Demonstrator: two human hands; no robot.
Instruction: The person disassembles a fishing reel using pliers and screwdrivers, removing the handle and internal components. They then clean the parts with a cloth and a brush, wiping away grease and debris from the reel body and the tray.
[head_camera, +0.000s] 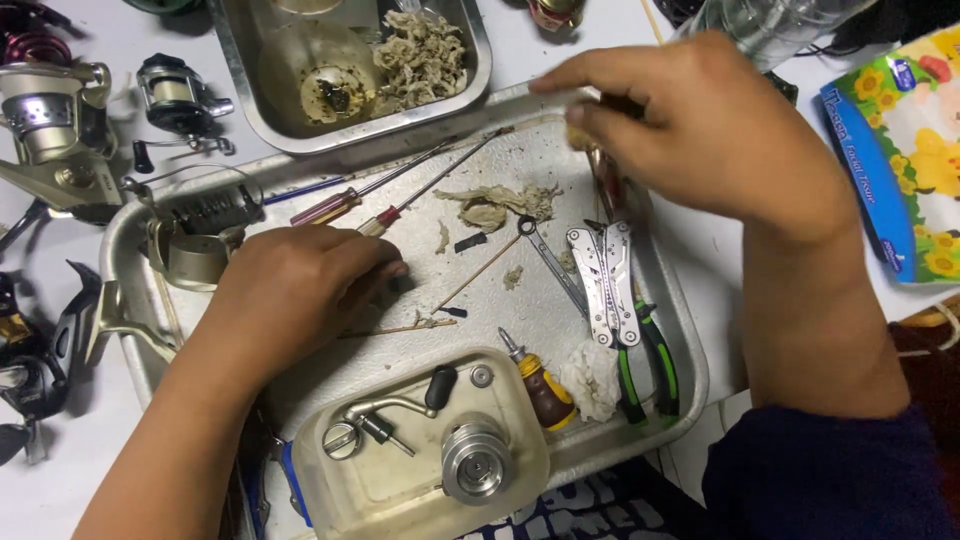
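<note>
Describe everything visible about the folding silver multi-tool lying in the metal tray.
The folding silver multi-tool lies flat in the large metal tray, right of centre. It looks like bright steel, with two slotted handles side by side, narrowing toward the far end. A thin silver wrench lies just left of it, green-handled pliers along its right side, and crumpled white tissue at its near end. Neither hand touches it.

Single head-worn view, looking steeply down, close over metal tray (130, 215) on table
</note>
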